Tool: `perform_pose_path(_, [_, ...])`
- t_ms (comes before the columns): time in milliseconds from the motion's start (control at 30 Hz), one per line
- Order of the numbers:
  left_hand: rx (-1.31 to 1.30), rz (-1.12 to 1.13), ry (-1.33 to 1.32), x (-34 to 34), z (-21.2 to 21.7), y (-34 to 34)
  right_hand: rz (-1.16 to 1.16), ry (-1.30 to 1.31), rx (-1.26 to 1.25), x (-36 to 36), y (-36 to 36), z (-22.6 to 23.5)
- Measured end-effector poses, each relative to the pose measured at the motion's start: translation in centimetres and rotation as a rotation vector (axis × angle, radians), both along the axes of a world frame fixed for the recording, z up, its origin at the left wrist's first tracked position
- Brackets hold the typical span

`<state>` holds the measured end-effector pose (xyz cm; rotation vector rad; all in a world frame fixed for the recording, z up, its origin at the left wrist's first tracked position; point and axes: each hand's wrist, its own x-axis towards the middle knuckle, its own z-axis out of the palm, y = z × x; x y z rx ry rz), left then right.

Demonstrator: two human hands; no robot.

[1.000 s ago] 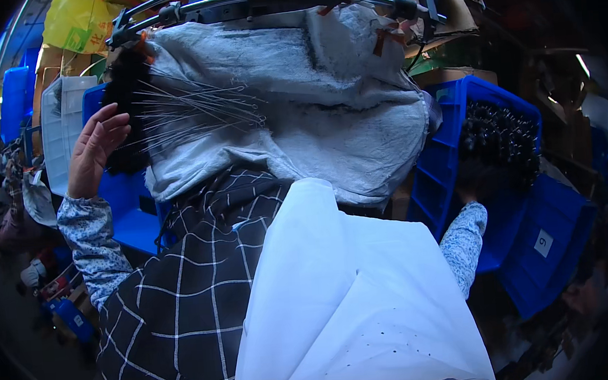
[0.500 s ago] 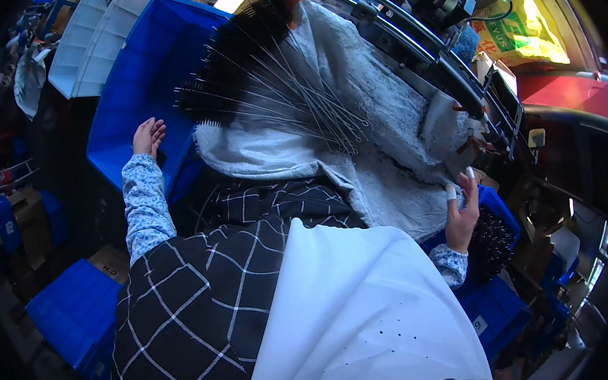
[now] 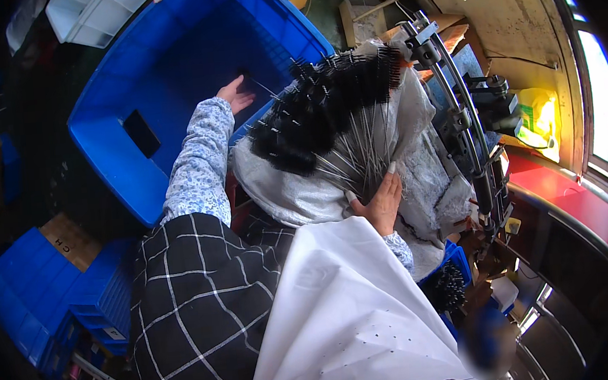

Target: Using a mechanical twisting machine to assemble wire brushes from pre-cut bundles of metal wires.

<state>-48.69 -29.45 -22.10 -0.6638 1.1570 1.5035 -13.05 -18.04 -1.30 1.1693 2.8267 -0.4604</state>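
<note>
A fan of black wire-stemmed tube brushes [image 3: 326, 109] lies on a white woven sack [image 3: 275, 185] over my lap, bristles toward the far side and bare stems toward me. My right hand [image 3: 382, 202], with white wraps on its thumb and a fingertip, rests at the near ends of the stems, thumb and fingers apart. Over the near right rim of a large blue bin [image 3: 109, 112], my left hand [image 3: 236, 97] reaches out with its fingers extended. A thin wire runs beside that hand toward the brushes; I see no grip on it.
Beyond the sack on the right, a curved metal rail fixture [image 3: 458, 106] with clamps stands close. A red surface [image 3: 569, 201] lies farther right. Blue crates [image 3: 33, 290] sit at my left, a white crate [image 3: 94, 17] behind the bin, and more black brushes [image 3: 449, 287] low right.
My view has turned left, toward the bin. My left hand has reached farther out to the bin's rim, and my right hand has come in from the sack's right side to the brush stems.
</note>
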Motion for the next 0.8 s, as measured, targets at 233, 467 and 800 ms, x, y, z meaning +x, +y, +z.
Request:
perform_pose_path(233, [0.182, 0.548, -0.368, -2.2, -2.3, 2.2, 0.014, -0.132, 0.004, -1.5, -0.4, 0.8])
perform_pose_path(467, [1.015, 0.553, -0.06, -2.2, 15.1, -8.5, -0.145, 0.041, -0.148, 0.2, 1.1, -2.0])
perform_pose_path(800, [0.949, 0.252, 0.051, 18.3, 27.3, -5.9, 0.06, 0.179, -0.484, 1.9, 4.2, 1.6])
